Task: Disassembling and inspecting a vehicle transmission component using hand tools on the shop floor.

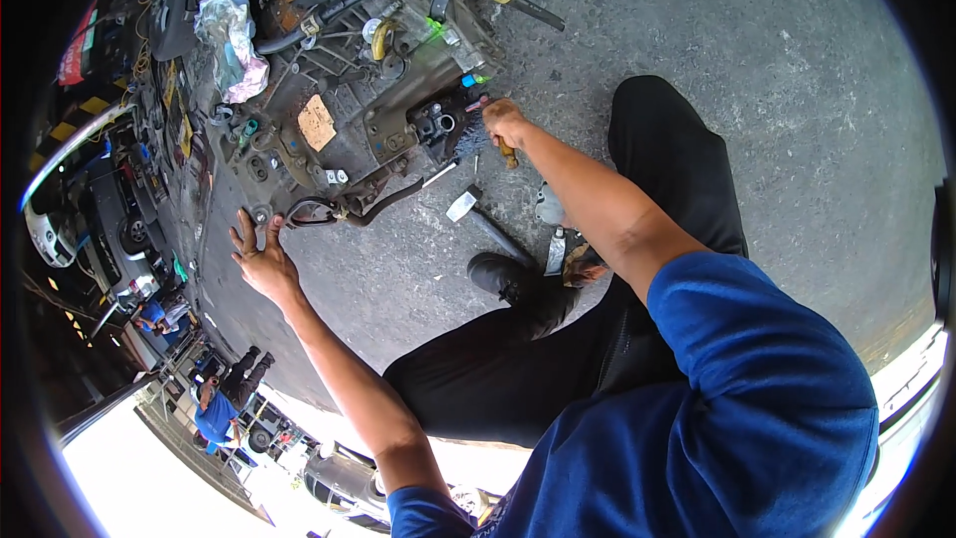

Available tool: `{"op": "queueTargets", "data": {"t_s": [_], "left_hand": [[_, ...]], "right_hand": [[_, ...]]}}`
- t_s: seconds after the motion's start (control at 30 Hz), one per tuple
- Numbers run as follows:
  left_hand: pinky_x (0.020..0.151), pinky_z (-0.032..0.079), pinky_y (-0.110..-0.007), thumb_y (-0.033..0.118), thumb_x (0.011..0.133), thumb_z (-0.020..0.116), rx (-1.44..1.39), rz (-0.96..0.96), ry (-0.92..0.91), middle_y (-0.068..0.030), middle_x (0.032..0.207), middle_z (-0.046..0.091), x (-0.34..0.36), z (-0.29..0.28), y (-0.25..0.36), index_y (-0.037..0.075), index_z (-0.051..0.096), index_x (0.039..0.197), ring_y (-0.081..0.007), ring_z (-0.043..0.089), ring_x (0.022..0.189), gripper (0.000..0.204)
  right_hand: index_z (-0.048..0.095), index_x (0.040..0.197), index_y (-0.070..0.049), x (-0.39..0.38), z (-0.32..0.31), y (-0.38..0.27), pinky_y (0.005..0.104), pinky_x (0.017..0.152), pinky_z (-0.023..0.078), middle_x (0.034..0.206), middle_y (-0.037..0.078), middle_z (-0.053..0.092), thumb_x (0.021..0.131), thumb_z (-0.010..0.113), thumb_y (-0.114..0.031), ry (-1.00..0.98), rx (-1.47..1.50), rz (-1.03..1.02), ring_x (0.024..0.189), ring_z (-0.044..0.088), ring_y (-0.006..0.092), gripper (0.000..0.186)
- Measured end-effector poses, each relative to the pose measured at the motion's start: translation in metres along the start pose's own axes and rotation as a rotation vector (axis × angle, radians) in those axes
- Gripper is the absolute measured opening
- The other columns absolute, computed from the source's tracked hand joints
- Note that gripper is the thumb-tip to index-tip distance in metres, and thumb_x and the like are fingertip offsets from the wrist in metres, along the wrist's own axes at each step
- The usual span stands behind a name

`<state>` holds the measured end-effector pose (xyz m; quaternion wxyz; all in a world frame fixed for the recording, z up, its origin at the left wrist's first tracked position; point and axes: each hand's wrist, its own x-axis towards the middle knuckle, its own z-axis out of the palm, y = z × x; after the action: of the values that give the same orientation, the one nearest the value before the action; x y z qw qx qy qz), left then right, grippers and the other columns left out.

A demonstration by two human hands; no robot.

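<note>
A large greasy metal gearbox-like assembly [413, 85] lies on the ground in front of me, with hoses and fittings on it. My right hand [505, 123] is closed at its right edge, around a tool with a yellowish-brown handle [509, 153]; the tool's working end is hard to make out. Beside that hand is a dark bristly patch [470, 139] against the casing. My left hand [264, 264] has its fingers spread, the fingertips at the assembly's lower left edge. It holds nothing.
A hammer [486, 224] with a pale head lies near my shoe [495, 277]. A small silvery container [555, 251] stands by my leg. Crumpled plastic [231, 45] and a piece of cardboard [317, 123] rest on the assembly. People [217, 413] and vehicles are farther off at left.
</note>
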<state>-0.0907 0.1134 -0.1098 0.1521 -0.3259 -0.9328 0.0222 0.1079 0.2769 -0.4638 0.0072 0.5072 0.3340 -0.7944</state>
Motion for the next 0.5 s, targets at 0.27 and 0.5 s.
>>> {"op": "queueTargets", "data": {"t_s": [0.27, 0.5], "left_hand": [[0.11, 0.027, -0.043, 0.046, 0.073, 0.071, -0.001, -0.054, -0.017, -0.0124, 0.134, 0.049, -0.002, -0.006, 0.009, 0.021, 0.061, 0.122, -0.0357, 0.043, 0.126, 0.057], [0.111, 0.026, -0.042, 0.04, 0.071, 0.075, 0.004, -0.048, -0.002, -0.0123, 0.131, 0.051, -0.001, -0.009, 0.007, 0.017, 0.062, 0.12, -0.0303, 0.045, 0.126, 0.056]], "right_hand": [[0.062, 0.084, 0.003, -0.014, -0.012, -0.003, 0.0454, 0.065, 0.049, 0.081, 0.027, 0.062, 0.094, 0.037, -0.048, 0.141, -0.285, -0.05, 0.074, 0.062, 0.0407, 0.058], [0.059, 0.109, 0.002, -0.026, -0.013, -0.015, 0.0478, 0.09, 0.041, 0.106, 0.03, 0.06, 0.094, 0.037, -0.049, 0.358, -0.236, -0.204, 0.108, 0.052, 0.0463, 0.057]]}}
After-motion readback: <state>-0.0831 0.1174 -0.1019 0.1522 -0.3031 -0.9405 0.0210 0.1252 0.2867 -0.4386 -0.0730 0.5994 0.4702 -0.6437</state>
